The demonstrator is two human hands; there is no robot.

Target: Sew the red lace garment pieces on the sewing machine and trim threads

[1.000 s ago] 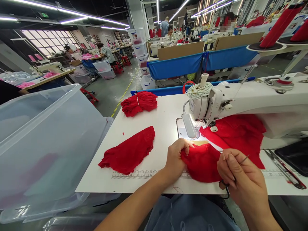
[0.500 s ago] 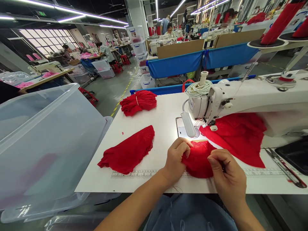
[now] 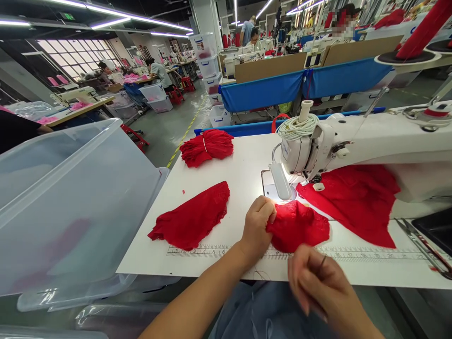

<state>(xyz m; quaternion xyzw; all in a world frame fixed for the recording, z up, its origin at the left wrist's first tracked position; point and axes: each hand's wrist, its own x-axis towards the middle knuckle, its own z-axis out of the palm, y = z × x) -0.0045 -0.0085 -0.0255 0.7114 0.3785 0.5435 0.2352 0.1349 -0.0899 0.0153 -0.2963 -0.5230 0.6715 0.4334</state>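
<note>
My left hand [image 3: 259, 226] is closed, pinching the left edge of a small red lace piece [image 3: 300, 227] that lies on the white table [image 3: 243, 169] just in front of the sewing machine's needle plate [image 3: 273, 190]. My right hand [image 3: 318, 282] hangs off the table's front edge, below the piece and blurred by motion. Its fingers are curled, and a thin dark tool [image 3: 322, 261] shows between them. It is not touching the fabric.
A white sewing machine [image 3: 353, 141] spans the right, with a larger red fabric [image 3: 353, 197] under its arm. A flat red piece [image 3: 192, 216] and a tied red bundle [image 3: 206, 146] lie to the left. A clear plastic bin [image 3: 70, 202] stands far left, long scissors [image 3: 423, 249] far right. Other people sit at distant tables.
My right hand has let go of the red lace piece and dropped towards me, below the table edge. The piece now lies spread flatter. My left hand keeps its pinch.
</note>
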